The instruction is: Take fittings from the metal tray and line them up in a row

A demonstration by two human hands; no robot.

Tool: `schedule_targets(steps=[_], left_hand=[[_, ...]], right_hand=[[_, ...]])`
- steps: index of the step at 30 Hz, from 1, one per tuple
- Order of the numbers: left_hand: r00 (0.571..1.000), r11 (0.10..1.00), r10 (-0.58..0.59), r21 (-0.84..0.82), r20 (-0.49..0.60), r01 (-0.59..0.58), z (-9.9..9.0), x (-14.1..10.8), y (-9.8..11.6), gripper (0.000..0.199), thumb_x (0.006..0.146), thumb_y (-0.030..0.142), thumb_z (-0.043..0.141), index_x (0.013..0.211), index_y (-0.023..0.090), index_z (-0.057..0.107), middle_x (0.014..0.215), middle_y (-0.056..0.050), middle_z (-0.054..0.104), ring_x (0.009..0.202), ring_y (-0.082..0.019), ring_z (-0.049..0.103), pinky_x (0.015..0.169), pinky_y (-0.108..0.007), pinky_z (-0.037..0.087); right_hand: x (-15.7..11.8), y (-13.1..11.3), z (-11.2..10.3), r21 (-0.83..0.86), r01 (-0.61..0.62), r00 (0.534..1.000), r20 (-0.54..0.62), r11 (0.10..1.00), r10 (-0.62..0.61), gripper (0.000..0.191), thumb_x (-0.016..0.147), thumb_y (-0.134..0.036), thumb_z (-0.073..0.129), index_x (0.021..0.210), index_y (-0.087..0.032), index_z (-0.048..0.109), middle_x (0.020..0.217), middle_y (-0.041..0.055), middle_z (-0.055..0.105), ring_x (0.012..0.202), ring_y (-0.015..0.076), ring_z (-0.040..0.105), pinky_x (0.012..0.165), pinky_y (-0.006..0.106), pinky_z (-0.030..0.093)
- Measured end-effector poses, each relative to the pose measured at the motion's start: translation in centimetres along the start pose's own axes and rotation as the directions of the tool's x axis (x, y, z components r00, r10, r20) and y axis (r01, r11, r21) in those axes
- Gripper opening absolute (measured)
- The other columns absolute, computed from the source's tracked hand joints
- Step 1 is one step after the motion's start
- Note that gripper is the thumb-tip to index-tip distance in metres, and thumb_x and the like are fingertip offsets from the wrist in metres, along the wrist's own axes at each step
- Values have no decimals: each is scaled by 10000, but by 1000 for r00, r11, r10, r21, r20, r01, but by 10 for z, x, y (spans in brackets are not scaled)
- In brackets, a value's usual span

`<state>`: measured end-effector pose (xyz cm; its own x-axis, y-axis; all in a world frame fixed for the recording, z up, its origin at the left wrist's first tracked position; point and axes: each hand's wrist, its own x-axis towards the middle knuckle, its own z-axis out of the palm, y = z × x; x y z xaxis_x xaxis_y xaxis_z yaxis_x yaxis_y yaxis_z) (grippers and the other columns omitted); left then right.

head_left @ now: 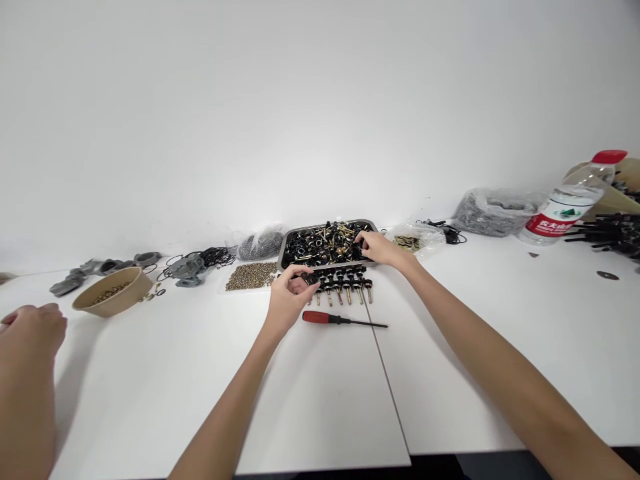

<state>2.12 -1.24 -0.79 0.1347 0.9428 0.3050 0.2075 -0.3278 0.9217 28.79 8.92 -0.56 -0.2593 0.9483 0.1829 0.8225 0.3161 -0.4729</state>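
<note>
Just in front of the metal tray, my left hand [289,297] pinches a small round black part [313,279] between thumb and fingers. My right hand [379,248] reaches over the right side of the metal tray [373,225], its fingers bent together among the loose pieces. Whatever sits between those fingertips is too small to make out. Black rings and brass-coloured bolts [330,235] fill the tray. Below it stand rows of black knob-like pieces with brass bolts [347,285]. A screwdriver [325,318] with a red and black handle lies in front of them, its shaft pointing right.
Another person's hand [33,333] is at the far left, near a tan bowl of small parts [140,283]. Brass nuts [250,275], grey fittings [187,267] and bagged pieces [261,245] lie left of the tray. A water bottle [563,210] stands at right.
</note>
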Motion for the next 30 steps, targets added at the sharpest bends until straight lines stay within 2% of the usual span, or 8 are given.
schedule_targets(steps=[3,6,9,12,16,20,24,30], left_hand=[[1000,1000,-8,5,4,8,0,0,0,330,749,340,742,983,186,568,517,48,533,474,-105,538,486,-205,393],[1000,1000,-24,-1,10,24,1,0,-1,331,747,340,743,980,186,566,520,46,531,480,-112,547,482,-206,379],[999,999,-37,0,13,37,1,0,0,330,748,351,741,981,191,570,520,49,524,481,-112,545,483,-206,379],[999,999,-46,26,3,46,1,0,2,336,732,358,755,967,186,588,531,43,538,476,-98,521,479,-201,374],[998,998,-56,22,-11,56,2,1,4,360,699,369,781,947,177,604,538,40,554,460,-81,486,469,-194,363],[997,997,-78,21,-14,78,2,3,0,373,694,384,781,937,173,592,515,43,558,453,-89,498,468,-194,384],[996,996,-93,-2,-7,93,0,3,-1,375,694,384,778,937,173,585,495,49,550,433,-88,491,460,-194,402],[997,996,-79,-33,7,79,-1,2,0,378,699,391,779,950,174,598,502,45,553,440,-98,522,459,-198,418]], right_hand=[[1,-2,-4,22,14,997,-70,1000,-12,332,813,-72,522,1130,-141,593,948,93,647,851,206,581,747,301,451],[1,-13,-17,51,34,988,-155,998,-25,282,792,-66,530,1050,-123,627,911,95,658,818,198,589,753,309,464],[-3,-33,-36,78,61,970,-240,995,-40,180,799,-97,548,933,-127,664,912,103,679,816,193,608,768,313,482],[-13,-61,-51,206,142,950,-303,968,-75,140,803,-166,585,886,-139,695,903,96,708,827,195,640,777,319,506],[-29,-100,-48,424,277,954,-228,862,-195,129,775,-224,632,843,-160,721,859,71,728,793,188,660,750,316,524],[-38,-125,-35,487,330,943,-133,809,-304,96,772,-211,631,814,-172,708,818,39,723,752,155,653,701,277,514],[-42,-130,-35,483,336,939,-104,808,-328,97,759,-183,624,812,-168,703,781,30,712,709,141,637,650,260,492],[-45,-131,-36,452,340,937,-93,825,-336,101,774,-188,608,814,-177,700,792,31,704,722,147,623,652,267,473]])
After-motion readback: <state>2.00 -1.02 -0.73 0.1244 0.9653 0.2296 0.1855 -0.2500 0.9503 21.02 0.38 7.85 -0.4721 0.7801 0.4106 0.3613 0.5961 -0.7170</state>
